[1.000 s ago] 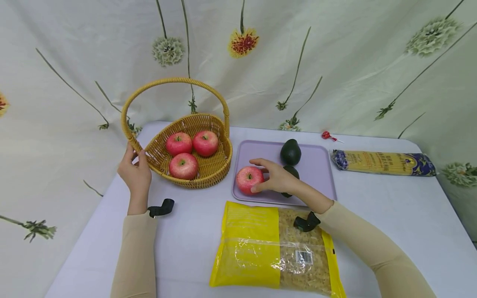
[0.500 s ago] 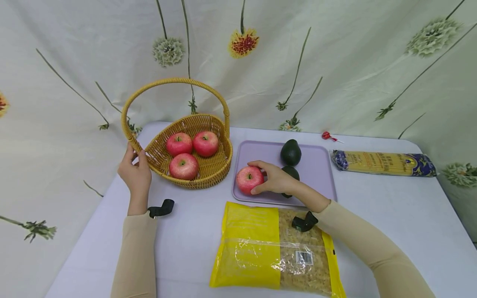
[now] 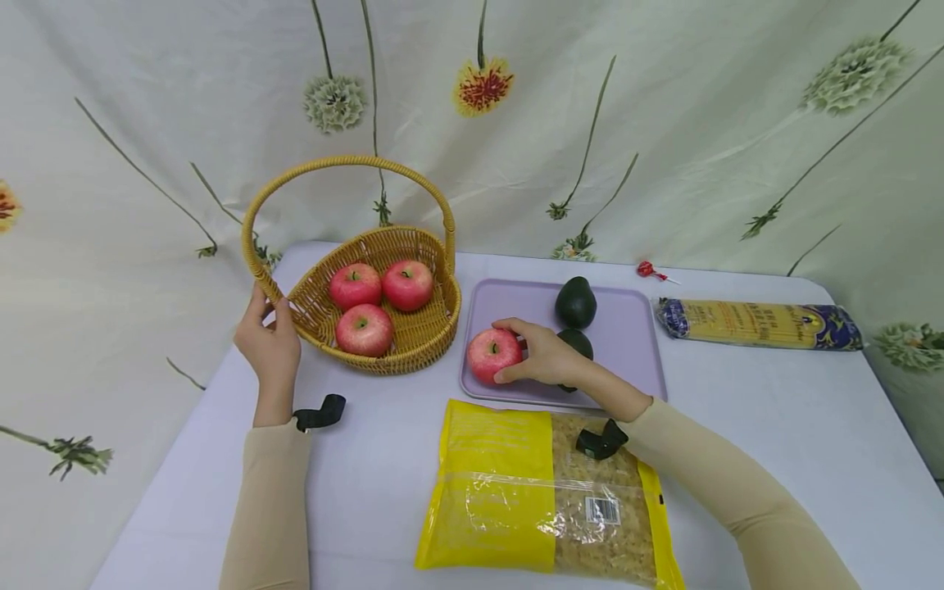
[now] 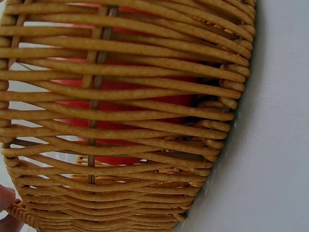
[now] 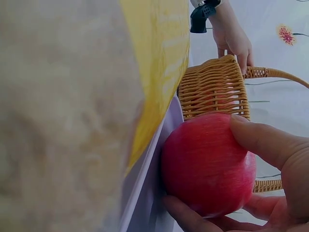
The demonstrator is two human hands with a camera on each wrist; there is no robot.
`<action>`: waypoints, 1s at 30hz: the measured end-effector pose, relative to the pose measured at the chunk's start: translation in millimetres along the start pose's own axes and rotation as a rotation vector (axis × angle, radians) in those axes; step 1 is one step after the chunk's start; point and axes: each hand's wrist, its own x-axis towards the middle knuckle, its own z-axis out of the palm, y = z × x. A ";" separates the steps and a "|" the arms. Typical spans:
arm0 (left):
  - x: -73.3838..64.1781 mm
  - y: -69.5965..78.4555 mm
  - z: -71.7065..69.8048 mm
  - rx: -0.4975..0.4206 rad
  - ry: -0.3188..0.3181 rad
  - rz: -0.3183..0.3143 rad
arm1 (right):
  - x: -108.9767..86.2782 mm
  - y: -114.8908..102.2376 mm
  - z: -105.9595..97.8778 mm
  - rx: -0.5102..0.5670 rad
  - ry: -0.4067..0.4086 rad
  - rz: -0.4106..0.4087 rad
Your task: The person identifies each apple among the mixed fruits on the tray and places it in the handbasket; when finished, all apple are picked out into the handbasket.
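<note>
My left hand [image 3: 270, 344] grips the lower left end of the handle of a wicker basket [image 3: 424, 358], thumb and fingers around it. Inside the basket lie three red apples [image 3: 364, 329]. In the left wrist view the woven wall [image 4: 145, 116] fills most of the picture, with red showing through its gaps. My right hand [image 3: 549, 354] holds another red apple [image 3: 492, 357] at the left end of a lilac tray [image 3: 627, 373]. The right wrist view shows thumb and fingers curled round this apple [image 5: 207, 164]. Two dark green avocados [image 3: 575, 301] lie on the tray, the nearer one partly hidden by my right hand.
A yellow bag of grain-like food [image 3: 501, 492] lies in front of the tray, under my right forearm. To the right is a pack of noodles [image 3: 760, 323], with a red lollipop [image 3: 646, 269] behind it. A flowered cloth [image 3: 664, 147] hangs at the table's back edge.
My right fingers have closed in on the apple on the tray, and the right wrist has shifted slightly left. The left hand and basket have stayed in place.
</note>
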 end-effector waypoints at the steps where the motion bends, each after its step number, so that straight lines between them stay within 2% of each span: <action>1: 0.0 0.1 0.3 0.001 -0.001 0.003 | -0.3 0.0 -0.7 -0.003 0.001 0.003; 11: -0.2 0.9 2.2 0.010 -0.006 -0.010 | -3.5 -13.1 -24.8 -0.007 0.030 -0.011; 19: -0.6 2.2 1.2 0.004 -0.012 -0.017 | 2.3 -38.4 -43.4 0.117 0.085 -0.061; 25: -0.4 0.7 0.6 0.008 -0.006 -0.013 | 16.8 -61.2 -40.2 0.190 0.111 -0.121; 30: -0.3 0.1 0.2 0.005 -0.009 -0.018 | 33.7 -74.9 -28.1 0.235 0.158 -0.131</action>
